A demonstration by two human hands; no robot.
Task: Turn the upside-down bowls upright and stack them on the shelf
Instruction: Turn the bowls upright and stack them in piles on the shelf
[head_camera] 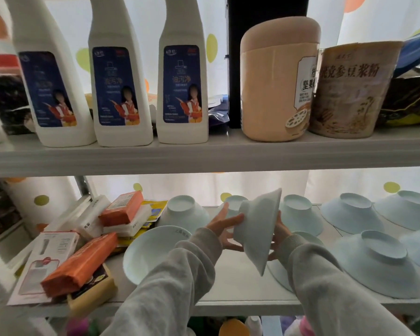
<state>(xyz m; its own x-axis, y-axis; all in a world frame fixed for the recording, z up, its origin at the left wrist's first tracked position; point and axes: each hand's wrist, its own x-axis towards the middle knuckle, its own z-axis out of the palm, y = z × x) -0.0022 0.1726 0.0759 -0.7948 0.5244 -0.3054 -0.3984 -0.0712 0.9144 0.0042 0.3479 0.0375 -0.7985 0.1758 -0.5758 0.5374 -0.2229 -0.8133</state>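
Observation:
I hold a pale blue bowl [258, 229] on its side above the lower shelf [228, 287], foot ring pointing left. My left hand [224, 229] presses its base side and my right hand [278, 235] grips its rim side. One upright bowl [146, 253] sits to the left, partly hidden by my left sleeve. Several bowls lie upside down: one behind [183, 210], one partly hidden behind my left hand [235, 202], one at centre right [300, 215], and others to the right [352, 212] [380, 260] [407, 208]. Another lies under my right arm [280, 270].
Orange and white packets and boxes [83, 260] pile up at the shelf's left end. The upper shelf [204, 156] close overhead carries white spray bottles [182, 88], a tan jar [277, 81] and a paper tub [349, 93]. Bottles stand on the shelf below [233, 328].

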